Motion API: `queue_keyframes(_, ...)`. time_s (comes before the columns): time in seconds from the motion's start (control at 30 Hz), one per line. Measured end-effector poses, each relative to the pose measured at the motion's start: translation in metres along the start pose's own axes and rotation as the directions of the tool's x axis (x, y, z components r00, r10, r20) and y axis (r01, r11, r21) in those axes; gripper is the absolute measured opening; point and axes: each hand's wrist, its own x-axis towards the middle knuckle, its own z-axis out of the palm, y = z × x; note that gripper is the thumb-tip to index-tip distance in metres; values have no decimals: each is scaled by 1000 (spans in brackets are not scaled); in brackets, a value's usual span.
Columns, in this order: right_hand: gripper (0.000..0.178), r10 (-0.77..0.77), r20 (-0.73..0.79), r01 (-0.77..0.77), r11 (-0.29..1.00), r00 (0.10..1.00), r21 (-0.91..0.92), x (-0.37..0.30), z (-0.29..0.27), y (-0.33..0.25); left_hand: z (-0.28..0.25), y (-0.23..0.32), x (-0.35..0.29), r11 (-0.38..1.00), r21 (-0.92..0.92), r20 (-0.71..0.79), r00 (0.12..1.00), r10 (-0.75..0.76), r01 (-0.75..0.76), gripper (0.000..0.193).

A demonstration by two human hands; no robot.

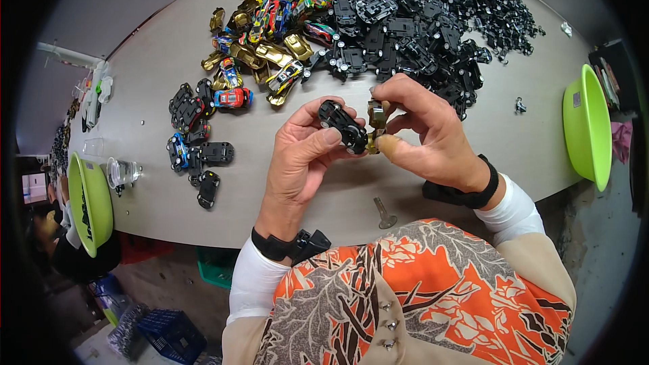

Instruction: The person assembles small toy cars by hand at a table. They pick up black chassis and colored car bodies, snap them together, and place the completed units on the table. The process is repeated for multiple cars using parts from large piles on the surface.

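Spanning the whole view, the grey table [169,61] was smooth and matt. Far side: a heap of black chassis [433,7], hard glossy plastic, wheels up. Left of it, a smaller heap of gold bodies [260,54] mixed with painted ones, shiny. Green basins [587,122] sat at both table ends. A few finished cars [196,135] lay at the left.

Left hand [301,162] closed on a black chassis [343,126], thumb over its top; long axis slanted from upper left down to lower right. Right hand [426,132] pinched a gold body [376,118] between thumb and fingertips, standing nearly upright. The body sat just right of the chassis's lower end, the two touching or almost so; I could not tell which. Both hands were equally near, held above the table's near edge.
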Motion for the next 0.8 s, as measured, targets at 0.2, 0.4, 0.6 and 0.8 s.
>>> queue_keyframes(0.2,36,25,-11,-25,998,1000,-57,1,7,-2,2,-3,0,997,79,-20,1000,7,-5,40)
queue_keyframes(0.4,32,53,50,-48,992,997,-114,5,8,-1,5,-3,-4,985,169,-53,998,37,-27,39)
queue_keyframes(0.6,31,31,100,-19,993,994,-112,5,8,3,6,-2,-5,956,277,-18,995,103,-94,35)
queue_keyframes(0.8,32,-102,147,129,973,984,-190,7,3,6,6,-2,-5,944,297,15,989,148,-146,33)
